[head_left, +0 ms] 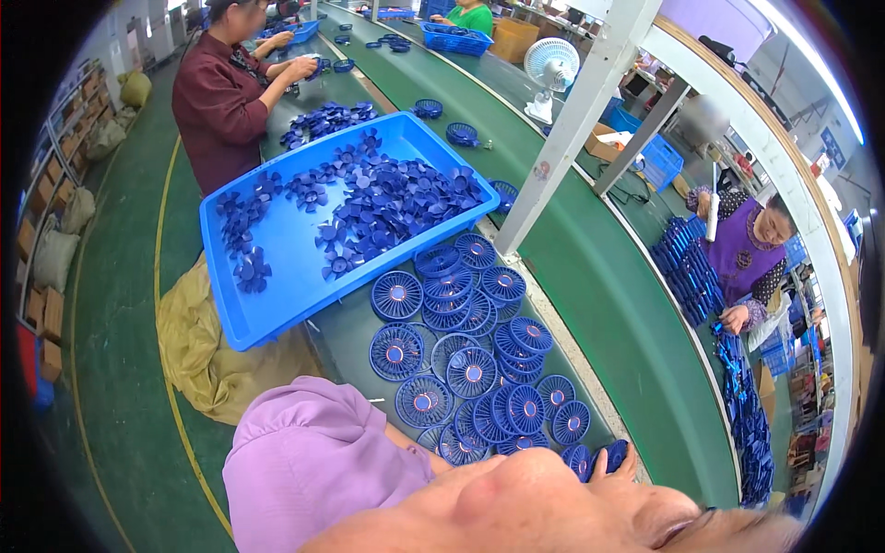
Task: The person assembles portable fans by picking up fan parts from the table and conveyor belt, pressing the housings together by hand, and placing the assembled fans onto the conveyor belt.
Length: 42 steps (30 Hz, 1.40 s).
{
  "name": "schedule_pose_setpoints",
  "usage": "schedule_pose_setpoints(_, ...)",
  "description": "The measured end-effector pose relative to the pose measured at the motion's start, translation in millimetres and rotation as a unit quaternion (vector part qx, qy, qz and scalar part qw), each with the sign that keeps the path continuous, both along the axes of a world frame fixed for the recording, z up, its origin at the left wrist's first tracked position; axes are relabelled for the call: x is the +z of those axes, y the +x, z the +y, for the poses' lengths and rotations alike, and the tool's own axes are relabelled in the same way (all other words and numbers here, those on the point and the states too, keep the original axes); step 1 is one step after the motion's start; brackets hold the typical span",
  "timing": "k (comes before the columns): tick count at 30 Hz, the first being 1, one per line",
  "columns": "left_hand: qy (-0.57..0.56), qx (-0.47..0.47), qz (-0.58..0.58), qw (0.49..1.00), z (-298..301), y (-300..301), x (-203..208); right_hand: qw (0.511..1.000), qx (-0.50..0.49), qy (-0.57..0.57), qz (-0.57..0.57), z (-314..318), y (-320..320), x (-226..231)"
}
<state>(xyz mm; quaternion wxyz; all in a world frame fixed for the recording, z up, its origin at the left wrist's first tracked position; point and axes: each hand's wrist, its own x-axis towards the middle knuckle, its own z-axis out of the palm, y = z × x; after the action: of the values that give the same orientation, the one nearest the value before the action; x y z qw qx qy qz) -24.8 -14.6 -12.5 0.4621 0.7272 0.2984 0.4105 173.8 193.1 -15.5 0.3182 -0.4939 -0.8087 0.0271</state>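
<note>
Right hand [626, 470], judging by its side, is low in view at the worktop's [344, 339] right edge. Fingers on either side of one blue fan guard [615, 452], looks like a pinch. Left: I get sleeve [309, 442] and a bit of forearm [417, 443] only; hand hidden, can't tell its grip.

Pile of guards [525, 408] runs from the blue tray [297, 241] to the worktop's right edge. Tray overhangs the left edge, fan blades [396, 207] loose inside.

Progress, my read: mid-batch. One guard in hand, plenty left in the pile, blades well stocked. Few round parts [461, 135] on the belt [599, 304]; can't tell if finished.
</note>
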Motion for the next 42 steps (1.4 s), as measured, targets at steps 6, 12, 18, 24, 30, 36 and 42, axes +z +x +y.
schedule_pose_setpoints(6,-0.001,0.003,-0.009,1.0,0.6,-2.2,0.0,1.0,-0.004,-0.004,-0.005,-2.6,-2.8,6.0)
schedule_pose_setpoints(12,-0.003,0.009,-0.014,1.0,0.9,-3.2,-0.2,1.0,-0.003,-0.014,-0.018,-5.4,-7.4,11.7)
schedule_pose_setpoints(18,-0.004,0.009,-0.015,1.0,1.6,0.4,2.5,1.0,0.018,0.02,0.013,1.5,1.0,-3.8)
schedule_pose_setpoints(24,-0.004,0.003,-0.044,0.999,-4.1,-3.8,2.9,1.0,-0.003,-0.003,-0.026,-7.8,-8.6,12.6)
schedule_pose_setpoints(30,-0.029,-0.036,-0.117,0.992,-6.5,5.8,6.0,0.999,0.016,0.034,0.015,6.3,5.7,-10.1)
schedule_pose_setpoints(36,-0.059,-0.043,-0.128,0.989,0.0,-16.2,34.9,0.999,0.024,0.018,0.026,8.5,4.2,-13.9)
schedule_pose_setpoints(42,0.131,0.114,0.014,0.985,33.2,-87.5,88.6,0.999,0.025,0.02,0.024,8.2,6.0,-11.1)
